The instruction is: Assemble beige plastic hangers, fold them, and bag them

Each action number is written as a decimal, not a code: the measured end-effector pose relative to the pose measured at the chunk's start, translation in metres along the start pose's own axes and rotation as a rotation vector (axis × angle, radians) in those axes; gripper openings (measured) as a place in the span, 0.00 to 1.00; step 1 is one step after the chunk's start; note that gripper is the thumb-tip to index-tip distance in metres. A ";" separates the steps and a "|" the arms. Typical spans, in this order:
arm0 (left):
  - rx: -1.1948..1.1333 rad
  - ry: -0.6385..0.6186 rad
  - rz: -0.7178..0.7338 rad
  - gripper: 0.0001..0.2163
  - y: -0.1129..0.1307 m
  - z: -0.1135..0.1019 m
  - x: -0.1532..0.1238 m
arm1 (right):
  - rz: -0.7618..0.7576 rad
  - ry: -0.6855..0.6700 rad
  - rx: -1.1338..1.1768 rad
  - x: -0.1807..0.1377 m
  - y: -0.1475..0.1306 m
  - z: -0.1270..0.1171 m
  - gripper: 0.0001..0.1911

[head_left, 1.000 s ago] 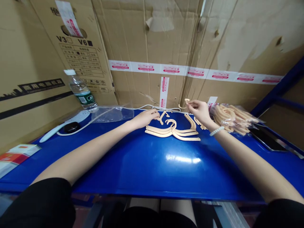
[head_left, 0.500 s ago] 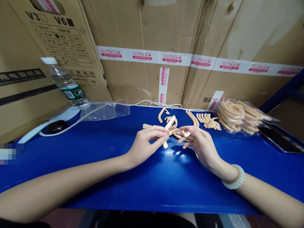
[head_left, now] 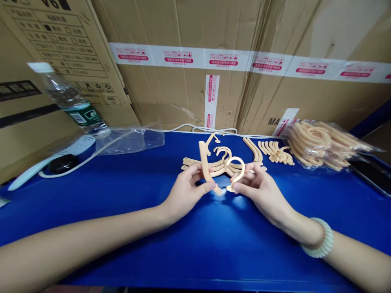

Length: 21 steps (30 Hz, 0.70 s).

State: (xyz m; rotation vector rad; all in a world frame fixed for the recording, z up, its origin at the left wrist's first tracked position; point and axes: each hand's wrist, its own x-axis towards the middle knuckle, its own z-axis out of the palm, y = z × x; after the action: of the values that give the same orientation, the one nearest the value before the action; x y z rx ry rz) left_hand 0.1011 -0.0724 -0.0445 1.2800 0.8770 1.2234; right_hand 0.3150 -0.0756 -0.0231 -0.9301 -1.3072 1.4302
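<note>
Between thumb and fingers, my left hand point(head_left: 187, 191) holds a beige plastic hanger arm point(head_left: 204, 158), tilted, with its narrow end pointing down and right. My right hand point(head_left: 259, 187) pinches a beige hanger hook point(head_left: 241, 163) by its lower stem, curve upward. The hook's flat base and the arm's narrow end are close together with a small gap. Just behind both hands lie assembled beige hangers point(head_left: 218, 164), partly covered by my fingers. Farther back is another hanger piece with a hook point(head_left: 210, 143).
Loose hanger arms point(head_left: 253, 149) and a row of hooks point(head_left: 275, 152) lie at the back right. Beyond them are bagged hanger parts point(head_left: 317, 142) and a dark phone point(head_left: 371, 175). On the left are a water bottle point(head_left: 73, 101), a pale brush point(head_left: 55, 160), a black object point(head_left: 63, 163) and a clear bag point(head_left: 131, 140). Cardboard boxes point(head_left: 183, 93) stand behind.
My right hand has turned and now shows the hook upright in its pinch. My left hand has tilted the hanger arm more upright. The camera view has shifted slightly closer.
</note>
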 end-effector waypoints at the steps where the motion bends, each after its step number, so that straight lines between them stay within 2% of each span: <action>1: 0.008 -0.004 -0.004 0.13 0.000 -0.001 0.000 | -0.006 -0.007 -0.006 0.000 -0.001 0.000 0.20; 7: 0.006 -0.087 0.049 0.10 -0.001 -0.002 0.000 | -0.051 -0.146 -0.090 -0.002 -0.003 0.002 0.09; 11: 0.042 -0.118 0.090 0.08 0.001 -0.001 0.000 | -0.037 -0.110 -0.055 -0.001 0.002 -0.001 0.09; 18: 0.148 -0.104 0.101 0.08 0.004 0.001 -0.003 | 0.104 -0.131 0.109 0.000 0.005 -0.001 0.11; 21: 0.122 -0.121 0.103 0.08 0.005 0.001 -0.005 | 0.150 -0.114 0.122 -0.001 0.003 0.002 0.14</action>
State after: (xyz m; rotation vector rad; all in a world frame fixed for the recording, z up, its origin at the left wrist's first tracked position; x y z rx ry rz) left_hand 0.1000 -0.0780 -0.0406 1.4972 0.8163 1.1733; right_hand 0.3128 -0.0766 -0.0256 -0.8913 -1.2387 1.6806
